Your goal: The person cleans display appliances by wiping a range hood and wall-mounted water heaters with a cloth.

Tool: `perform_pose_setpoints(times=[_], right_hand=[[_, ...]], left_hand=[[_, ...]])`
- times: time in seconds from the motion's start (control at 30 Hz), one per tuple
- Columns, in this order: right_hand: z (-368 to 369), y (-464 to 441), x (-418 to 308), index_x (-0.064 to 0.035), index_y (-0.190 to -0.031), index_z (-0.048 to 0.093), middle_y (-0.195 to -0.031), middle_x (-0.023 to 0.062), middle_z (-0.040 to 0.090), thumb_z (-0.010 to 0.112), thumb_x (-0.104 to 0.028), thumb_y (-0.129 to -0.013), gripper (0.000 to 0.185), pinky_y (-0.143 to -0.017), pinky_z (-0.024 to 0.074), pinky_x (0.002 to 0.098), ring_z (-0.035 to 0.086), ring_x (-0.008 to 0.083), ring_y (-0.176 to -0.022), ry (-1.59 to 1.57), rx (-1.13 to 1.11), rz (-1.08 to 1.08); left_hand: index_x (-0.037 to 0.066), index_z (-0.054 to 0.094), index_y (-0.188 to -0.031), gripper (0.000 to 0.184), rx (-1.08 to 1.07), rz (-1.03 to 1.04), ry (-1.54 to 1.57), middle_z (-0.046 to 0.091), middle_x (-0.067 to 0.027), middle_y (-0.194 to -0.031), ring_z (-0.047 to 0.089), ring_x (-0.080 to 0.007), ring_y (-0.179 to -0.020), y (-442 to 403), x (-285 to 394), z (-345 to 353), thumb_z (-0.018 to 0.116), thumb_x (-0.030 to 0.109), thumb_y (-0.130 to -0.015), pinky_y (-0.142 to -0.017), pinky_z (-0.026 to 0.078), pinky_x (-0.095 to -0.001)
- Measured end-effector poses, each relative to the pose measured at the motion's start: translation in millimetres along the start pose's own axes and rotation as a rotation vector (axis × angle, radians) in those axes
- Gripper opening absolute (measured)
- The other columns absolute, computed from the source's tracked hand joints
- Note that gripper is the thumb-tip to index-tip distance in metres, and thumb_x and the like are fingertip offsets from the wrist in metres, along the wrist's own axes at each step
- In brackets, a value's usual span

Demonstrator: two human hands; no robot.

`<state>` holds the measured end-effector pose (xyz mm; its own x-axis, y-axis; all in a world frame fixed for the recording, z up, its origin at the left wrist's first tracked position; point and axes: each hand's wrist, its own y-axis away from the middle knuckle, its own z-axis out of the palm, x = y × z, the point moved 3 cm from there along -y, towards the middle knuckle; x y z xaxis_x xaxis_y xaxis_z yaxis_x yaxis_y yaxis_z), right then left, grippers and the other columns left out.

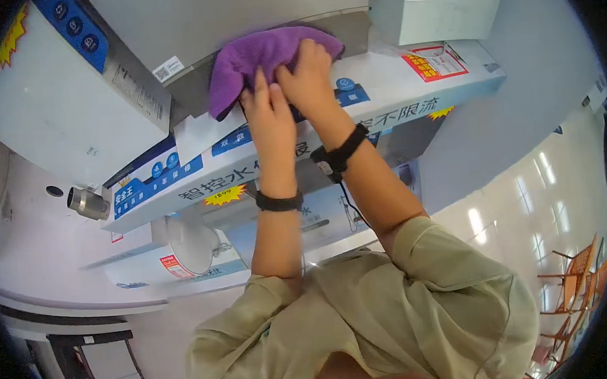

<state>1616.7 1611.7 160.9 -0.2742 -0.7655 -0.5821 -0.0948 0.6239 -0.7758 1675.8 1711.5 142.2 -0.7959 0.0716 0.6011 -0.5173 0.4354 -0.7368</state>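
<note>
A purple cloth, bunched and with a dark edge, lies against the lower part of a grey appliance. My right hand grips it near the middle with curled fingers. Just to the left, my left hand holds its lower edge between fingers and thumb; part of the grip is hidden. Both hands are close together over a white display ledge with blue label strips. Dark bands circle both wrists, and a cord hangs from the right one.
A white appliance stands at the left and another pale one at the upper right. A red-and-yellow price card lies on the ledge. A metal pipe end sticks out at its left end. Wooden chairs stand on the floor at right.
</note>
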Motion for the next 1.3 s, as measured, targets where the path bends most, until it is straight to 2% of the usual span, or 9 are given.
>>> perform_pose_setpoints(times=[0.03, 0.13, 0.2, 0.37, 0.43, 0.63, 0.73, 1.1, 1.3], right_hand=[[-12, -5, 13, 0.0011, -0.104, 0.046, -0.104, 0.0277, 0.05, 0.068, -0.018, -0.072, 0.044, -0.086, 0.0391, 0.0547, 0.048, 0.0472, -0.098, -0.008, -0.003, 0.027], [-41, -21, 63, 0.0019, -0.103, 0.045, -0.101, 0.0281, 0.051, 0.068, -0.018, -0.071, 0.044, -0.084, 0.0383, 0.0547, 0.048, 0.0478, -0.096, -0.015, 0.057, 0.062], [-54, -32, 101, 0.0021, -0.103, 0.044, -0.098, 0.0282, 0.052, 0.068, -0.018, -0.072, 0.045, -0.084, 0.0379, 0.0554, 0.048, 0.0475, -0.095, -0.099, 0.073, 0.055], [-84, -46, 137, 0.0054, -0.104, 0.051, -0.101, 0.0292, 0.06, 0.069, -0.017, -0.076, 0.04, -0.09, 0.0424, 0.0521, 0.057, 0.0468, -0.099, -0.348, 0.123, 0.17], [-90, -51, 119, 0.0053, -0.104, 0.053, -0.101, 0.0278, 0.063, 0.067, -0.015, -0.078, 0.036, -0.091, 0.0439, 0.0501, 0.06, 0.0454, -0.1, -0.627, 0.066, 0.244], [-78, -54, 78, 0.0022, -0.102, 0.051, -0.096, 0.0262, 0.06, 0.063, -0.01, -0.078, 0.029, -0.082, 0.0434, 0.0526, 0.057, 0.0469, -0.092, -0.267, 0.056, 0.085], [-50, -50, 52, 0.0007, -0.1, 0.049, -0.094, 0.0261, 0.056, 0.062, -0.01, -0.078, 0.029, -0.079, 0.0417, 0.0541, 0.054, 0.0466, -0.09, -0.162, 0.043, -0.109], [14, -23, -84, -0.0026, -0.104, 0.048, -0.103, 0.0205, 0.054, 0.067, -0.022, -0.079, 0.037, -0.081, 0.0482, 0.0531, 0.055, 0.043, -0.099, 0.008, -0.257, -0.238], [0, -47, -79, -0.0027, -0.105, 0.047, -0.105, 0.0213, 0.052, 0.067, -0.021, -0.079, 0.038, -0.083, 0.0479, 0.0525, 0.053, 0.0437, -0.101, -0.024, -0.145, -0.28]], left_hand=[[0.006, 0.052, -0.137, 0.043, -0.039, -0.029, 0.055, 0.044, -0.0415, -0.131, 0.042, -0.0553, -0.125, 1, 13, 13, 0.049, 0.026, -0.098, -0.107, 0.033, -0.053], [0.008, 0.053, -0.137, 0.042, -0.049, 0.022, -0.071, 0.046, -0.0358, -0.134, 0.044, -0.0517, -0.125, 8, 40, 63, 0.049, 0.026, -0.099, -0.106, 0.036, -0.0503], [0.009, 0.053, -0.137, 0.043, -0.084, 0.031, -0.07, 0.043, -0.0374, -0.137, 0.042, -0.053, -0.127, 10, 60, 90, 0.052, 0.025, -0.097, -0.106, 0.036, -0.0512], [0.007, 0.054, -0.135, 0.04, -0.069, 0.186, -0.049, 0.049, -0.0338, -0.13, 0.043, -0.0508, -0.126, 9, 100, 130, 0.051, 0.019, -0.097, -0.106, 0.035, -0.0504], [0.005, 0.052, -0.136, 0.04, 0.006, 0.244, -0.057, 0.051, -0.0316, -0.129, 0.043, -0.0496, -0.126, 8, 102, 133, 0.049, 0.018, -0.098, -0.106, 0.035, -0.0495], [0.0, 0.045, -0.139, 0.042, -0.138, 0.105, 0.25, 0.049, -0.0275, -0.137, 0.047, -0.0416, -0.127, -4, 89, 93, 0.041, 0.02, -0.103, -0.108, 0.035, -0.0451], [-0.002, 0.042, -0.141, 0.044, -0.026, 0.227, 0.185, 0.047, -0.0267, -0.14, 0.047, -0.0398, -0.128, -7, 68, 66, 0.039, 0.022, -0.104, -0.108, 0.035, -0.0431], [-0.002, 0.037, -0.145, 0.049, 0.102, -0.091, 0.171, 0.047, -0.0251, -0.141, 0.047, -0.0367, -0.129, -39, 5, -55, 0.038, 0.026, -0.104, -0.106, 0.036, -0.04], [-0.002, 0.044, -0.14, 0.047, 0.07, 0.153, 0.069, 0.053, -0.0277, -0.128, 0.049, -0.0446, -0.12, -62, 28, -52, 0.044, 0.023, -0.1, -0.103, 0.037, -0.0473]])
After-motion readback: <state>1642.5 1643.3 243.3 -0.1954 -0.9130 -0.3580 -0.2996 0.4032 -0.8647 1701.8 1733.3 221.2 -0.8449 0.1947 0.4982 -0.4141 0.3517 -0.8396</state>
